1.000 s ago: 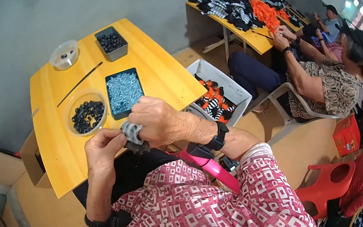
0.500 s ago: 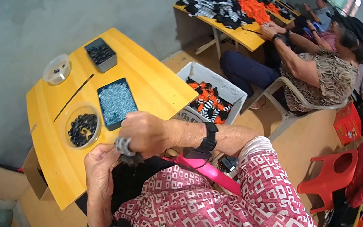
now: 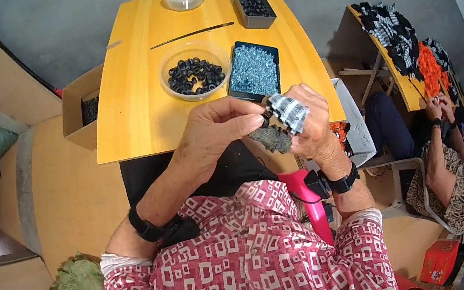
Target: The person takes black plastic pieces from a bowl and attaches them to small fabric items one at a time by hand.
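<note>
Just past the table's near edge, my two hands meet. My right hand (image 3: pixel 316 124) is closed around a small black-and-white striped fabric piece (image 3: pixel 290 112). Below the stripes, a dark grey, fuzzy part (image 3: pixel 272 139) of it sticks out. My left hand (image 3: pixel 208 135) pinches a small black piece (image 3: pixel 266 119) between thumb and fingertips, right against the fabric; its exact shape is partly hidden. Beyond my left hand, a clear round tub (image 3: pixel 165 73) holds many black ring-like pieces. Beside it stands a black tray (image 3: pixel 243 94) full of small, clear bluish pieces.
The yellow table (image 3: pixel 134 119) also bears a thin dark rod (image 3: pixel 192 34), a second clear tub (image 3: pixel 186 4) and a grey bin (image 3: pixel 258 21) of black parts. Cardboard box (image 3: pixel 83 131) at left, white crate (image 3: pixel 357 123) at right. A seated co-worker (image 3: pixel 459 185) works at another table.
The view has swung right, so the table now sits more central. My left hand's grip now shows, pinching the black piece. The striped fabric remains in my right hand.
</note>
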The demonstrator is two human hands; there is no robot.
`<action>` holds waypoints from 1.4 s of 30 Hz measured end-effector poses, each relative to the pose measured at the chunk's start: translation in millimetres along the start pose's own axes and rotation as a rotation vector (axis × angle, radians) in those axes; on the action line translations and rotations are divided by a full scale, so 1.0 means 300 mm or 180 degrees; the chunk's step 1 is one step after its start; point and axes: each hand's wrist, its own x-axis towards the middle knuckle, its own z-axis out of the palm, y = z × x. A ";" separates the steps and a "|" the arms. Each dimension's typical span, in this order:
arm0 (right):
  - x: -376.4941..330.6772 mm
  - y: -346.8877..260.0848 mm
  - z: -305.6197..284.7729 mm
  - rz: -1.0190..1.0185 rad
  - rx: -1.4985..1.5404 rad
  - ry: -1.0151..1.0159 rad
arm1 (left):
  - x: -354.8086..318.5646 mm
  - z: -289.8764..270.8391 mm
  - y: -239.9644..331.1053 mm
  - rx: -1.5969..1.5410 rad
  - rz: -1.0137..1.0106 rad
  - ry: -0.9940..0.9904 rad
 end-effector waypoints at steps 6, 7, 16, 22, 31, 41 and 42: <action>-0.007 -0.023 0.001 0.0221 0.0219 0.0038 | -0.020 0.006 0.017 0.0026 0.0124 -0.0084; -0.006 -0.028 0.000 0.0264 0.0168 0.0018 | -0.021 -0.001 0.014 -0.0027 0.0123 -0.0068; -0.015 -0.026 0.003 0.0101 0.0227 0.0059 | -0.024 0.006 0.013 -0.0073 0.0141 -0.0122; -0.020 -0.039 0.013 0.0200 0.0308 0.0016 | -0.021 -0.004 0.008 0.0015 0.0101 -0.0123; -0.027 -0.041 -0.030 0.0821 0.0827 -0.0225 | -0.022 -0.008 0.016 0.0116 0.0136 -0.0143; -0.033 -0.052 -0.012 0.1317 0.1154 -0.0107 | -0.014 -0.004 -0.005 -0.0211 -0.0012 -0.0040; -0.029 -0.054 -0.008 0.1315 0.1157 -0.0108 | -0.014 -0.006 -0.007 -0.0211 -0.0011 -0.0036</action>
